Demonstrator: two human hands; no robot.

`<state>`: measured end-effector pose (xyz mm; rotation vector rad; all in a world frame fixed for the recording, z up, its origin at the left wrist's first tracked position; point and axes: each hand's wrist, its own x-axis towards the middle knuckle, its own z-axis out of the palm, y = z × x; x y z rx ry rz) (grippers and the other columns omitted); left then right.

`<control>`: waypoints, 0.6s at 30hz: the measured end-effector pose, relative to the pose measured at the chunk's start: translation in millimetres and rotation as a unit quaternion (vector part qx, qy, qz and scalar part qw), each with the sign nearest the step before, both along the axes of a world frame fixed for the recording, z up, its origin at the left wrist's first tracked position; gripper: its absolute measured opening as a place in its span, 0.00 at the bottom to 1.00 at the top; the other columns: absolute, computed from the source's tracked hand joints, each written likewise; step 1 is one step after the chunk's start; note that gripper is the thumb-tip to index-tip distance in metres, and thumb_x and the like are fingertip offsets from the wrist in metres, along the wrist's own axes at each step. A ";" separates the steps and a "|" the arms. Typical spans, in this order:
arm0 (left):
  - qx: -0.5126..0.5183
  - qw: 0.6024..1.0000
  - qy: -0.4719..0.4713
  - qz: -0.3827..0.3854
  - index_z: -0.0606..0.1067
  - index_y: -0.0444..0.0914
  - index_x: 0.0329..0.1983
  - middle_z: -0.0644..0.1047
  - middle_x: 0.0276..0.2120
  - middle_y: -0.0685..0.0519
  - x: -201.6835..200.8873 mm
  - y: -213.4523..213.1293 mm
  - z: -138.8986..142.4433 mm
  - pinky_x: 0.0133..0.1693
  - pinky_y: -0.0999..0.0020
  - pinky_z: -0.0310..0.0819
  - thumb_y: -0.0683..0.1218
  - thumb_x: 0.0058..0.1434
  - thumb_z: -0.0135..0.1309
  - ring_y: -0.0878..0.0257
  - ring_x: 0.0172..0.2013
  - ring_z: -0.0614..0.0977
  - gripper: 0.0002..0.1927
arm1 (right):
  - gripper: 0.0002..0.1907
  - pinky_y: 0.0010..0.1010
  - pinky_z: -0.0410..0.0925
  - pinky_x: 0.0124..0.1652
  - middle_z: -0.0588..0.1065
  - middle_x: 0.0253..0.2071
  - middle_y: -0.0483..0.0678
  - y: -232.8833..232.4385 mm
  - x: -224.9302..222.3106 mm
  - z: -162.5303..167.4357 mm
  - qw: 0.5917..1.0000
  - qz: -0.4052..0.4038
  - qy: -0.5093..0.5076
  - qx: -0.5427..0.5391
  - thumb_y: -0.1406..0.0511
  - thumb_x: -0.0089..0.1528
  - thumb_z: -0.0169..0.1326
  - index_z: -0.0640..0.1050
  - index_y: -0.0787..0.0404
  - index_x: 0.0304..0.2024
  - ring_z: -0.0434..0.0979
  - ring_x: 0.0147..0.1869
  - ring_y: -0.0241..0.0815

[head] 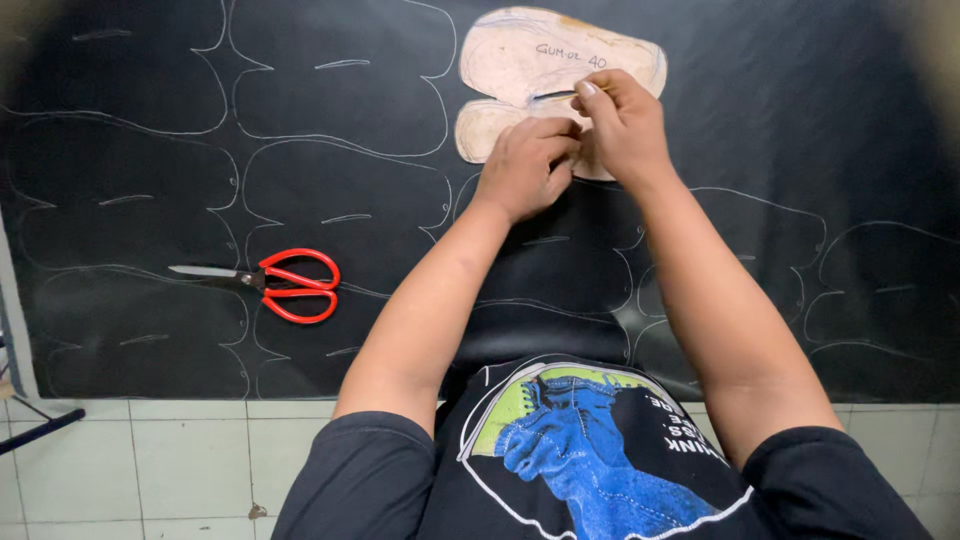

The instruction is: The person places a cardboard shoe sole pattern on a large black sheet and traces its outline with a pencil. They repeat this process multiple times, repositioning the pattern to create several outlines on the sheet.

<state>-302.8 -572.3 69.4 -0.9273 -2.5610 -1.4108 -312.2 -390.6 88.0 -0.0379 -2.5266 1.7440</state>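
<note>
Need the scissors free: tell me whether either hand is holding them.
No, the red-handled scissors lie alone on the black sheet, apart from both hands.

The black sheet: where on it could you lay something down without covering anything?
The black sheet lies bare left of the beige template, above the red scissors, bearing only chalk outlines. The right side, beyond the right hand, is bare too. It is crowded at the template, where the left hand and right hand meet.

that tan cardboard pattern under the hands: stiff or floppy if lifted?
The cardboard template lies flat and thin on the black sheet, so probably light, fairly stiff, flexing slightly. Both the left hand and right hand press on it, suggesting it slides easily.
</note>
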 end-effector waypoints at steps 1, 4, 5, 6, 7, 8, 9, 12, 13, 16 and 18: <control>-0.009 1.000 -0.009 0.000 0.82 0.42 0.38 0.80 0.48 0.57 0.0 0.1 2.5 0.52 0.57 0.73 0.44 0.56 0.59 0.56 0.50 0.79 0.08 | 0.08 0.25 0.72 0.45 0.80 0.39 0.46 -4.0 -4.0 -0.2 1.000 0.004 -0.004 -0.001 0.66 0.72 0.53 0.78 0.66 0.46 0.78 0.43 0.32; 0.002 1.000 0.009 0.011 0.82 0.42 0.39 0.79 0.48 0.56 0.5 0.9 6.2 0.53 0.56 0.72 0.44 0.54 0.58 0.55 0.51 0.78 0.09 | 0.08 0.25 0.72 0.43 0.80 0.38 0.45 -12.4 -13.0 1.8 1.000 0.007 -0.027 -0.007 0.65 0.71 0.54 0.78 0.65 0.46 0.77 0.42 0.31; 0.000 1.000 0.010 0.012 0.81 0.42 0.39 0.79 0.48 0.56 0.4 1.0 6.3 0.53 0.56 0.71 0.44 0.55 0.58 0.55 0.51 0.78 0.09 | 0.08 0.25 0.72 0.43 0.80 0.37 0.45 -14.1 -14.4 2.7 0.999 0.005 -0.037 -0.008 0.65 0.71 0.53 0.78 0.65 0.45 0.77 0.41 0.31; -0.001 1.000 0.010 0.012 0.81 0.42 0.39 0.79 0.48 0.56 0.3 1.0 6.1 0.54 0.56 0.71 0.44 0.55 0.58 0.56 0.51 0.78 0.09 | 0.08 0.25 0.72 0.43 0.80 0.37 0.45 -15.4 -15.3 3.4 0.999 0.012 -0.034 -0.004 0.65 0.71 0.53 0.78 0.65 0.45 0.78 0.42 0.31; -0.002 1.000 0.011 0.011 0.81 0.41 0.39 0.79 0.49 0.56 0.5 0.8 5.9 0.54 0.56 0.71 0.44 0.55 0.58 0.56 0.52 0.78 0.09 | 0.08 0.26 0.72 0.44 0.80 0.37 0.45 -16.0 -15.7 4.2 0.999 0.020 -0.031 0.001 0.65 0.71 0.53 0.78 0.65 0.45 0.78 0.42 0.32; -0.004 1.000 0.012 0.012 0.81 0.42 0.39 0.79 0.49 0.57 1.0 0.5 5.7 0.54 0.57 0.71 0.44 0.55 0.58 0.56 0.52 0.78 0.09 | 0.08 0.26 0.72 0.44 0.80 0.37 0.46 -16.0 -15.5 5.0 0.999 0.026 -0.027 0.005 0.65 0.71 0.53 0.78 0.64 0.45 0.79 0.42 0.32; -0.005 1.000 0.013 0.012 0.81 0.42 0.39 0.79 0.49 0.57 1.3 0.1 5.6 0.54 0.57 0.71 0.44 0.55 0.58 0.56 0.52 0.78 0.09 | 0.08 0.27 0.72 0.43 0.81 0.37 0.46 -14.5 -15.0 6.5 0.998 0.015 -0.027 0.059 0.64 0.71 0.53 0.79 0.63 0.44 0.80 0.41 0.34; 0.004 1.000 0.010 0.012 0.81 0.43 0.39 0.79 0.50 0.59 3.6 -1.6 6.2 0.54 0.58 0.70 0.44 0.56 0.57 0.58 0.53 0.78 0.08 | 0.08 0.33 0.71 0.42 0.82 0.36 0.49 -4.0 -12.6 13.7 0.969 -0.015 0.028 0.246 0.63 0.71 0.55 0.80 0.61 0.43 0.82 0.40 0.42; 0.009 1.000 0.009 0.012 0.81 0.43 0.39 0.79 0.50 0.60 4.0 -1.8 6.5 0.54 0.59 0.70 0.44 0.56 0.57 0.58 0.53 0.78 0.08 | 0.08 0.36 0.71 0.43 0.82 0.36 0.50 2.5 -11.9 17.8 0.942 -0.022 0.081 0.324 0.63 0.72 0.57 0.81 0.61 0.42 0.81 0.40 0.47; -0.006 1.000 -0.011 0.014 0.81 0.43 0.37 0.79 0.49 0.61 4.1 -2.1 6.6 0.53 0.59 0.70 0.44 0.57 0.57 0.59 0.52 0.78 0.06 | 0.07 0.40 0.70 0.42 0.81 0.37 0.54 1.9 -11.3 20.4 0.916 -0.031 0.153 0.369 0.64 0.72 0.58 0.81 0.62 0.42 0.81 0.41 0.53; -0.007 1.000 0.003 0.015 0.81 0.44 0.36 0.79 0.49 0.60 3.6 -1.1 6.1 0.53 0.58 0.70 0.44 0.56 0.57 0.58 0.52 0.78 0.06 | 0.08 0.37 0.71 0.42 0.81 0.37 0.54 -4.6 -10.7 18.4 0.943 -0.026 0.126 0.306 0.64 0.71 0.57 0.81 0.63 0.43 0.81 0.41 0.51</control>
